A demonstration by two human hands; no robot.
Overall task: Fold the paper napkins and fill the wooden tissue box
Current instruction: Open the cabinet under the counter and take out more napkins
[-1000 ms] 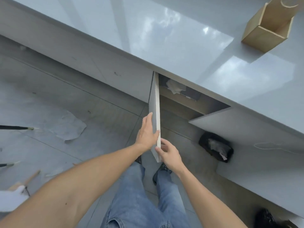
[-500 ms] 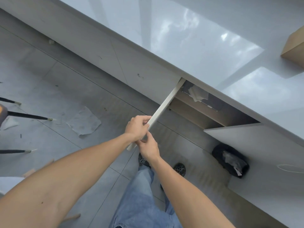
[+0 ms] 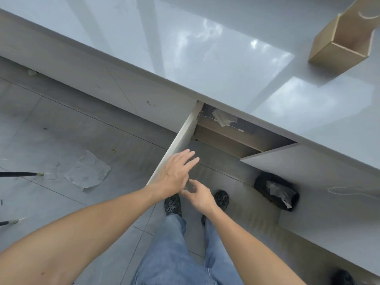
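The wooden tissue box (image 3: 337, 47) lies on the glossy grey counter (image 3: 205, 50) at the top right, its open end facing me. Below the counter edge a cabinet door (image 3: 178, 140) stands swung out, and inside the cabinet a white paper napkin (image 3: 222, 118) sticks up from a dark pack on a shelf. My left hand (image 3: 174, 173) hovers flat with fingers spread over the door's outer end. Just below and right of it, my right hand (image 3: 198, 195) has loosely curled fingers and holds nothing.
A second cabinet door (image 3: 287, 159) stands open to the right. A black bag with crumpled paper (image 3: 276, 191) lies on the floor under it. A flattened paper sheet (image 3: 88, 171) and thin black chair legs (image 3: 20, 174) are on the floor at left. My feet are below the hands.
Both hands have let go of the cabinet door's edge; the left hand has opened flat and the right has dropped back. The view tilted up, bringing the tissue box back into sight.
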